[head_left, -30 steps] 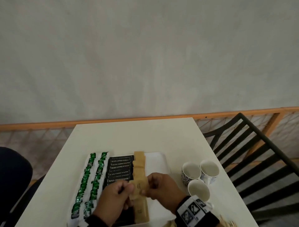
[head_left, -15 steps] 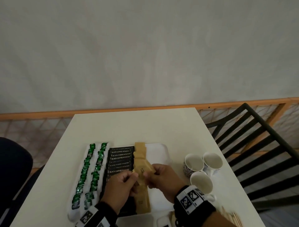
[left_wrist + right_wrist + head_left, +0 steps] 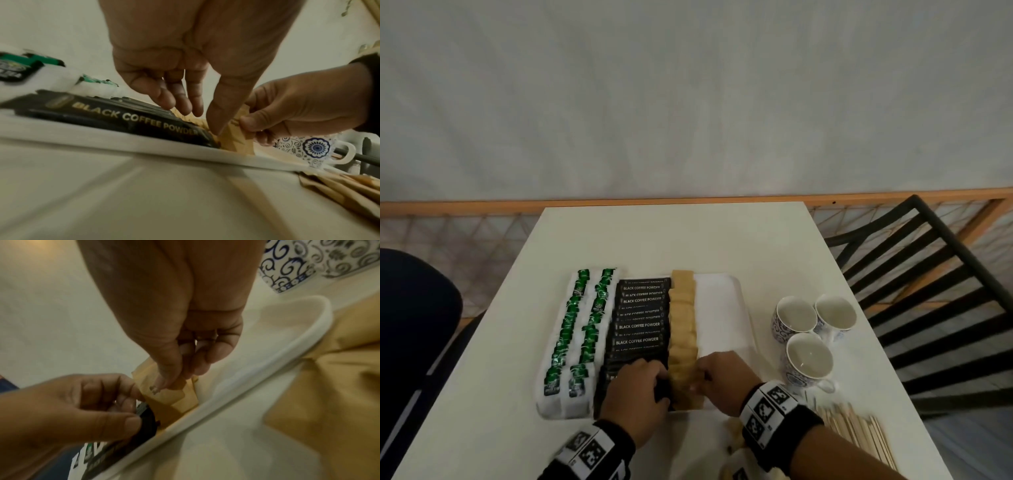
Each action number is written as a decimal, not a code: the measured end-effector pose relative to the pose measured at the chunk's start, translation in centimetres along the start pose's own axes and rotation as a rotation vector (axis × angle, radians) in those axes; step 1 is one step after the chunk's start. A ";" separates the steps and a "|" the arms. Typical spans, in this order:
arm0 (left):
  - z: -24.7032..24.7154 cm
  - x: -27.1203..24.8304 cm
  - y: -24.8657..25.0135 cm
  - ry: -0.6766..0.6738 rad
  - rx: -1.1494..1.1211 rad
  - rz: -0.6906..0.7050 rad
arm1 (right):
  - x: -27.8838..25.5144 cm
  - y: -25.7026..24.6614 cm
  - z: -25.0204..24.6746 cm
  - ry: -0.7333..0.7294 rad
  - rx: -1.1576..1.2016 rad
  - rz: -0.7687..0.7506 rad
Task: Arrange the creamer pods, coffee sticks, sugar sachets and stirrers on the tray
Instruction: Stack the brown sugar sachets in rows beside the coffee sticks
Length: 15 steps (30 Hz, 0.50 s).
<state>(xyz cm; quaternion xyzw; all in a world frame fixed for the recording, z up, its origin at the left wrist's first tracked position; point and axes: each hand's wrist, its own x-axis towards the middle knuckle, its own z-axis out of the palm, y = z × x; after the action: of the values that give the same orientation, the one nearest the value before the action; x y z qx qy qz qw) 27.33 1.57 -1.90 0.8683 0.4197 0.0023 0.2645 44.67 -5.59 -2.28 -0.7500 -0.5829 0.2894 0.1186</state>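
A white tray [image 3: 722, 308] holds green-and-white creamer pods [image 3: 582, 329] at the left, black coffee sticks [image 3: 640, 325] beside them, then a column of brown sugar sachets [image 3: 683, 318]. At the near end of that column both hands hold one sugar sachet [image 3: 164, 395] tilted against the tray's front rim. My right hand [image 3: 180, 374] pinches its top edge between thumb and fingers. The curled fingers of my left hand [image 3: 133, 408] touch its left edge, with the thumb on the end of a coffee stick. Wooden stirrers [image 3: 859, 435] lie on the table at the near right.
Three blue-patterned cups [image 3: 808, 356] stand right of the tray. More loose brown sachets [image 3: 329, 386] lie on the table in front of the tray's rim [image 3: 102, 138]. A black slatted chair [image 3: 928, 291] stands at the table's right side.
Both hands have brought the sachet down from above the row to the near end of the sugar column, close to the tray's front rim.
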 end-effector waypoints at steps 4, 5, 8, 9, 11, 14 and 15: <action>0.6 0.2 0.1 -0.022 0.122 0.016 | 0.2 0.0 1.0 -0.049 -0.047 0.003; 0.7 0.2 0.2 -0.025 0.150 0.018 | 0.2 0.1 1.2 -0.053 -0.048 0.012; 1.0 0.4 0.2 -0.031 0.192 0.018 | 0.2 0.4 1.9 -0.042 -0.054 0.030; 1.1 0.4 0.1 -0.029 0.196 0.020 | 0.1 0.5 2.1 -0.023 -0.050 0.032; 1.2 0.5 0.1 -0.025 0.189 0.018 | 0.1 0.6 2.5 0.022 -0.047 0.037; 1.0 0.8 0.2 -0.016 0.178 0.012 | 0.2 0.6 2.9 0.065 -0.023 0.050; 0.9 0.8 0.3 -0.009 0.173 0.009 | 0.3 0.7 2.9 0.066 -0.019 0.053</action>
<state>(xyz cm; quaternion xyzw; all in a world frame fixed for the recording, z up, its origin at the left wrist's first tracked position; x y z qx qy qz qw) 28.27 1.60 -2.75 0.8898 0.4131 -0.0365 0.1905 43.61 -5.92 -5.01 -0.7753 -0.5614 0.2619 0.1233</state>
